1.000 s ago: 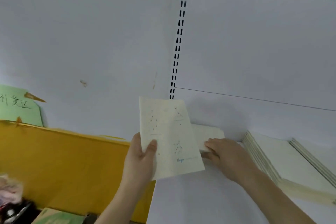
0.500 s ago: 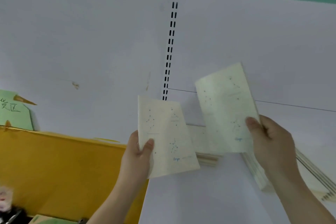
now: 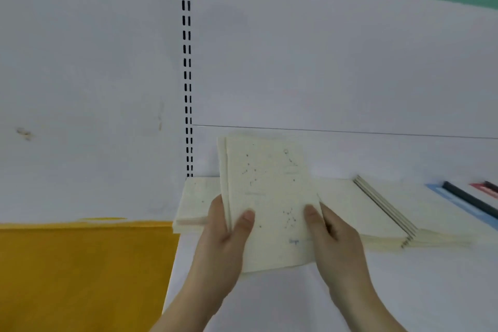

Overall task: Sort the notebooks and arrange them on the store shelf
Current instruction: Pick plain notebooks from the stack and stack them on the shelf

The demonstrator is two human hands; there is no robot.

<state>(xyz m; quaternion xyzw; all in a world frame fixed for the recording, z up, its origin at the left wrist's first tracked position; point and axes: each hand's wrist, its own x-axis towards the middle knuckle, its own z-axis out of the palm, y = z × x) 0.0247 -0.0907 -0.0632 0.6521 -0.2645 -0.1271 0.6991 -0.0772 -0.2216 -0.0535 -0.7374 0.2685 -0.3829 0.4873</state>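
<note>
Two thin cream notebooks with dotted constellation prints are held together upright above the white shelf. My left hand grips their lower left edge, thumb on the front cover. My right hand holds the lower right edge, thumb on the cover too. Behind them a low stack of the same cream notebooks lies on the shelf at the left. A larger stack of cream notebooks lies to the right, partly hidden by my right hand.
A blue notebook with a dark spine and a red one lie at the far right of the shelf. A white back panel with a slotted upright rises behind. A yellow board fills the lower left.
My right hand brought its notebook left and down onto the one in my left hand; both hands now hold the pair together. The view shifted right, revealing the blue and red notebooks.
</note>
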